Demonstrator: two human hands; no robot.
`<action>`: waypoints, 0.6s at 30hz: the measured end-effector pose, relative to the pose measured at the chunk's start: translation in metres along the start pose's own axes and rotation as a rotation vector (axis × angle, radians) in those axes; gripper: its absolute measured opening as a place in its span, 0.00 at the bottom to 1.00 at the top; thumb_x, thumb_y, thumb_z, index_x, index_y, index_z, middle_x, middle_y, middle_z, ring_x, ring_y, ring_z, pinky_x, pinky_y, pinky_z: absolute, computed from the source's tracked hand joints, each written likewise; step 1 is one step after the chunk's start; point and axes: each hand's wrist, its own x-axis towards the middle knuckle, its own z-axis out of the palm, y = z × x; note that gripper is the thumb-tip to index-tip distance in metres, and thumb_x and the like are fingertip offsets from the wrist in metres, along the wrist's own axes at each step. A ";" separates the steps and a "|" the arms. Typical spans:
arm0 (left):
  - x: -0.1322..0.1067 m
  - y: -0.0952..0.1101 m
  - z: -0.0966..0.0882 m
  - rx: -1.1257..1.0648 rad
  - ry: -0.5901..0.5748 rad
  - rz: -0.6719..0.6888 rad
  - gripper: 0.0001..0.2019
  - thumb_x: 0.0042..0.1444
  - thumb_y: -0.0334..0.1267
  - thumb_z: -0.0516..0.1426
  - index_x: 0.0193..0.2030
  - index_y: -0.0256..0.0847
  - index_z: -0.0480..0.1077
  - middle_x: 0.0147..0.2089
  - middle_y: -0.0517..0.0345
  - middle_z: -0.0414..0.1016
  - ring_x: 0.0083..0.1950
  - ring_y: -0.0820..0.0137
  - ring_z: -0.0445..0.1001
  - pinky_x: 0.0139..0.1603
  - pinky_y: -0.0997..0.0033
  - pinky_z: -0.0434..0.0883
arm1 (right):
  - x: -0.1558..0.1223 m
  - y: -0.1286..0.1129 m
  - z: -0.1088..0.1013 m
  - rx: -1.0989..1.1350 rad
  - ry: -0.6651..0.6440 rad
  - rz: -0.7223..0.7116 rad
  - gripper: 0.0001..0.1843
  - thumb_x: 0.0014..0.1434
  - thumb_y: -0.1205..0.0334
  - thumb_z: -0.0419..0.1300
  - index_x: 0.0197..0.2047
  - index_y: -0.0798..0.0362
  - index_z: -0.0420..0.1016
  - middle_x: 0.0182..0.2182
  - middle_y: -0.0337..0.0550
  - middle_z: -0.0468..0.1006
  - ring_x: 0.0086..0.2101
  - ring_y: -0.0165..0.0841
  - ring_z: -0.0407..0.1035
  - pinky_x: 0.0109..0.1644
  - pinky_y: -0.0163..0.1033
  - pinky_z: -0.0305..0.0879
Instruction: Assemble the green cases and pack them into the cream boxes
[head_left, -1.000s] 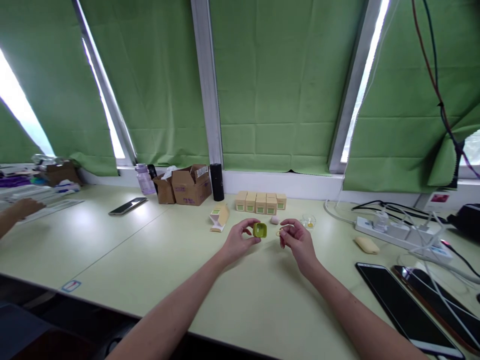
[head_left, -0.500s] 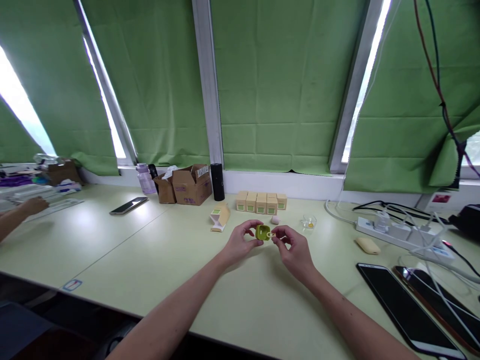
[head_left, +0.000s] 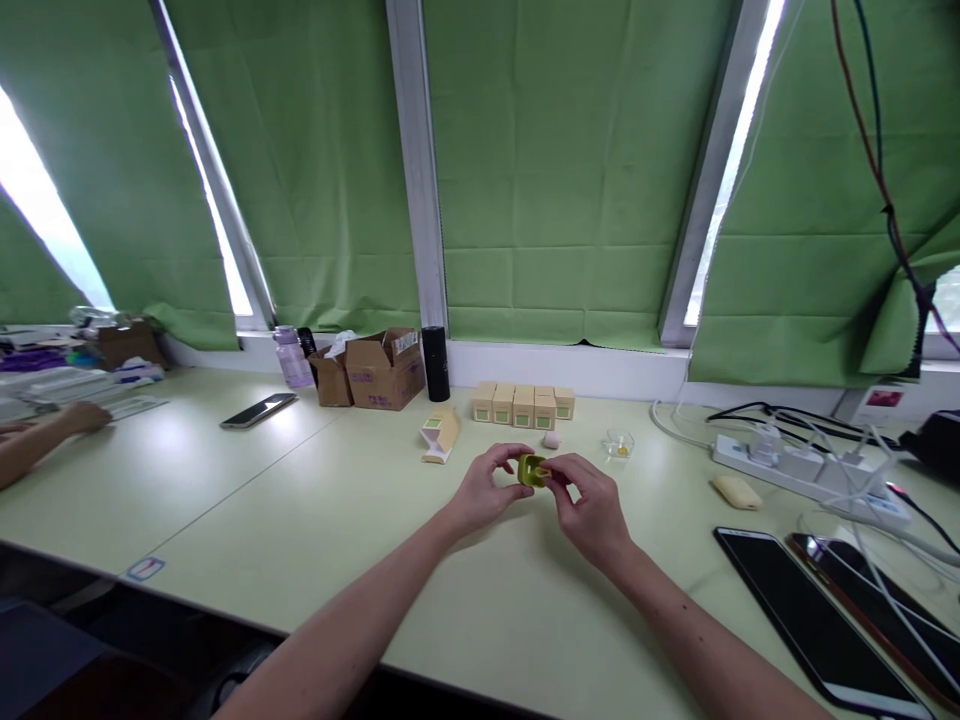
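Note:
My left hand [head_left: 486, 490] is closed on the left side of a small olive-green case [head_left: 527, 471], thumb below and fingers above. The case is hollow, its open side facing up and towards me. My right hand [head_left: 589, 500] pinches a small ring-shaped piece [head_left: 543, 473] at the case's right side, fingertips against the rim. Those fingers cover most of the piece. Just beyond the hands lies a small pinkish rounded object [head_left: 552, 440]. An opened cardboard carton [head_left: 440, 432] lies on its side to the left, and a small clear tray [head_left: 619, 443] to the right.
Several small kraft boxes [head_left: 514, 405] stand in a row at the back. Bigger cardboard boxes [head_left: 384, 370], a black cylinder [head_left: 435, 364] and a phone [head_left: 259, 410] are leftward. A power strip [head_left: 806, 470] and large phones [head_left: 810, 610] lie right. A co-worker's hand [head_left: 84, 417] is far left.
My right hand has brought the ring-shaped piece from beside the case to its opening. The case has shifted slightly right and tilted. The co-worker's hand has moved a little right.

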 end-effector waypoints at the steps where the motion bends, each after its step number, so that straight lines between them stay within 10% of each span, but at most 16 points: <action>1: 0.000 0.001 0.000 0.005 -0.001 0.007 0.24 0.48 0.29 0.69 0.53 0.43 0.76 0.54 0.50 0.80 0.53 0.59 0.76 0.55 0.57 0.72 | 0.000 0.000 0.000 -0.011 0.003 -0.019 0.10 0.68 0.69 0.56 0.46 0.48 0.77 0.39 0.45 0.81 0.37 0.37 0.77 0.41 0.42 0.77; 18: -0.004 0.013 0.005 0.018 -0.006 0.074 0.24 0.46 0.27 0.71 0.51 0.45 0.78 0.52 0.51 0.78 0.52 0.61 0.74 0.56 0.57 0.72 | 0.001 -0.005 -0.007 -0.521 -0.033 -0.245 0.11 0.68 0.70 0.53 0.43 0.52 0.76 0.30 0.42 0.78 0.28 0.32 0.71 0.30 0.38 0.55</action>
